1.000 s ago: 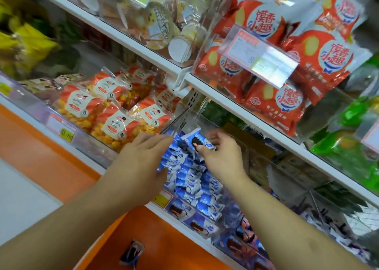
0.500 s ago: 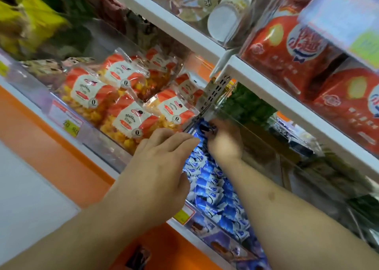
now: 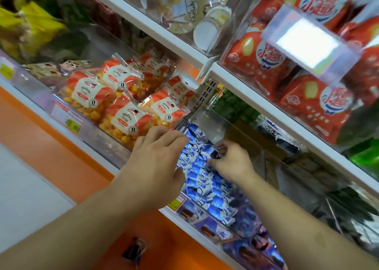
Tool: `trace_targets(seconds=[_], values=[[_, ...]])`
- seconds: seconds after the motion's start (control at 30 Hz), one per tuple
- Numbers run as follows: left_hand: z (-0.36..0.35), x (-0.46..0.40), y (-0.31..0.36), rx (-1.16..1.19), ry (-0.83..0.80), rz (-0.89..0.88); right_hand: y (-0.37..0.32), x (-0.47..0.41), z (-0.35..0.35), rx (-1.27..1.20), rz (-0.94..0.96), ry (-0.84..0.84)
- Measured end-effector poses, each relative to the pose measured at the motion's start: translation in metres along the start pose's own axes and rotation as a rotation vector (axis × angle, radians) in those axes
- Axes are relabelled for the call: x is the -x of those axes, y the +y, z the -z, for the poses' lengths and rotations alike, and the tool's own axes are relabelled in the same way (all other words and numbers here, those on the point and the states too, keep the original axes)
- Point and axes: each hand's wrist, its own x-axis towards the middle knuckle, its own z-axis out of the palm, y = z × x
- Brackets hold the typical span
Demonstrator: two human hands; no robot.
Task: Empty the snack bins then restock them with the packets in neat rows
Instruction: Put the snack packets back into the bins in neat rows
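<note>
Pinching one blue-and-white packet [image 3: 215,154] at the far end of the clear bin [image 3: 254,157], the right hand [image 3: 231,164] has its fingers curled tight on it. The left hand [image 3: 155,161] lies flat, fingers straight and together, on the left side of the row of blue packets [image 3: 207,189] filling that bin. The row looks loosely stacked, so a tug from the right could probably drag neighbours askew. Slippery wrappers may spill over the low front wall to the floor, where one dark packet [image 3: 134,251] already lies. The Hollow Crisp bags [image 3: 123,116] sit in the bin just left.
</note>
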Motion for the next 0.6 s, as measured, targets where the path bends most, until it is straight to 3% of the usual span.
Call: trace_targets(seconds=[0.13,0.2,0.37,0.5,0.6], values=[[0.002,0.0,0.003,0.017,0.019,0.003,0.0,0.015,0.013,-0.596,-0.051,-0.011],[0.004,-0.001,0.007,0.063,0.049,0.019,-0.002,0.033,0.021,-0.783,0.018,-0.059],[0.011,-0.003,0.025,0.367,0.004,0.16,-0.011,0.074,0.032,-0.709,0.225,0.009],[0.011,-0.006,0.027,0.623,-0.048,0.27,-0.021,0.092,0.035,-0.657,0.349,-0.035],[0.012,-0.007,0.024,0.624,-0.034,0.286,-0.02,0.096,0.039,-0.605,0.409,-0.088]])
